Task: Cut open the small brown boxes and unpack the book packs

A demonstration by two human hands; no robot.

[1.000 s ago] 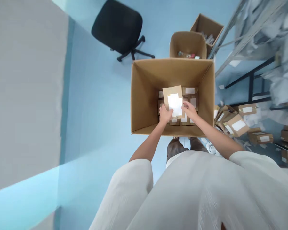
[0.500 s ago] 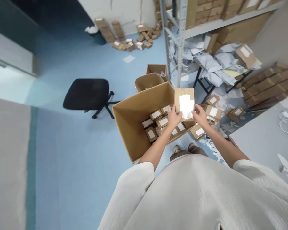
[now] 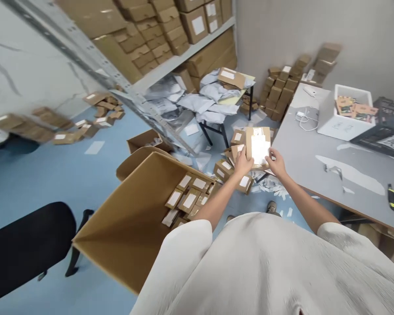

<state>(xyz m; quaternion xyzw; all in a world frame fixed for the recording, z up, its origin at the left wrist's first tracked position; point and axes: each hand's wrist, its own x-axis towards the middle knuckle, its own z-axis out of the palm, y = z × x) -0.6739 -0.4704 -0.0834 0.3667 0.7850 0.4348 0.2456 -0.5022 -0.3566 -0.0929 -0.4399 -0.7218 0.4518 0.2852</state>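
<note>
A small brown cardboard box (image 3: 248, 142) with bright white labels on its top is held up in front of me. My left hand (image 3: 243, 162) grips its left edge, and my right hand (image 3: 276, 162) pinches its lower right edge. Below and to the left stands a large open carton (image 3: 128, 210), holding several small labelled boxes (image 3: 189, 200). Behind and beneath the held box, more labelled parcels (image 3: 223, 168) lie in a pile on the floor.
A grey table (image 3: 302, 164) at the right bears a white bin (image 3: 344, 124), a cable and a cutter (image 3: 392, 197). A metal shelf (image 3: 164, 65) with boxes stands ahead. Grey bags (image 3: 213, 98) cover a small table. A black chair (image 3: 33, 245) is at the lower left.
My view has swung to the right, bringing the grey table and white bin into sight. The large carton and chair now appear further left and nearer. Both hands still hold the small box.
</note>
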